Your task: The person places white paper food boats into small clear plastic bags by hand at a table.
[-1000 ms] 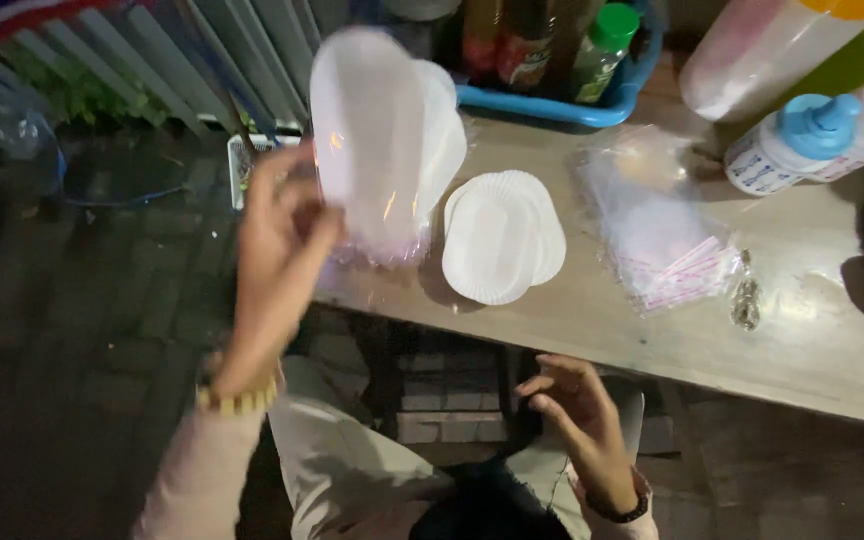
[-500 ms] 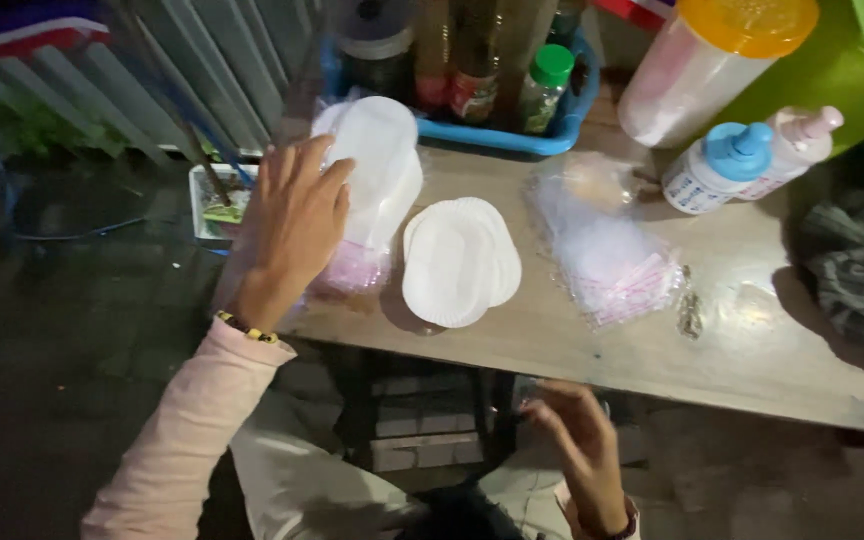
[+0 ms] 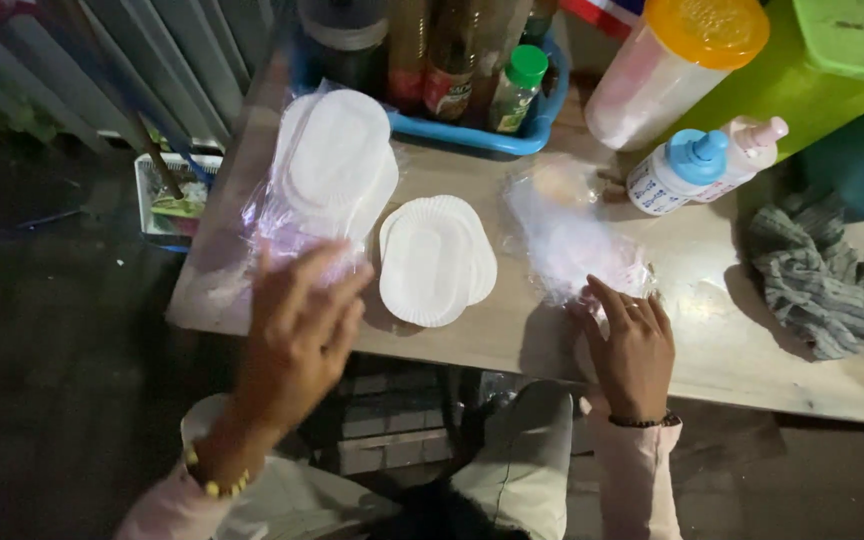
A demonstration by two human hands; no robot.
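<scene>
My left hand (image 3: 297,335) hovers with its grip spread just beside the clear plastic bag of white oval paper plates (image 3: 327,175) on the wooden desk (image 3: 712,330). Two loose paper plates (image 3: 435,260) lie between. My right hand (image 3: 632,350), fingers flat and spread, touches the crumpled clear plastic bag (image 3: 572,240).

Matt white paper plates (image 3: 430,262), glossy plastic bag (image 3: 577,245), worn wooden table (image 3: 712,330).

A wooden table (image 3: 712,330) carries loose paper plates (image 3: 437,262) — bagged plates (image 3: 327,175) left of them, grey cloth (image 3: 827,280) far right.
</scene>
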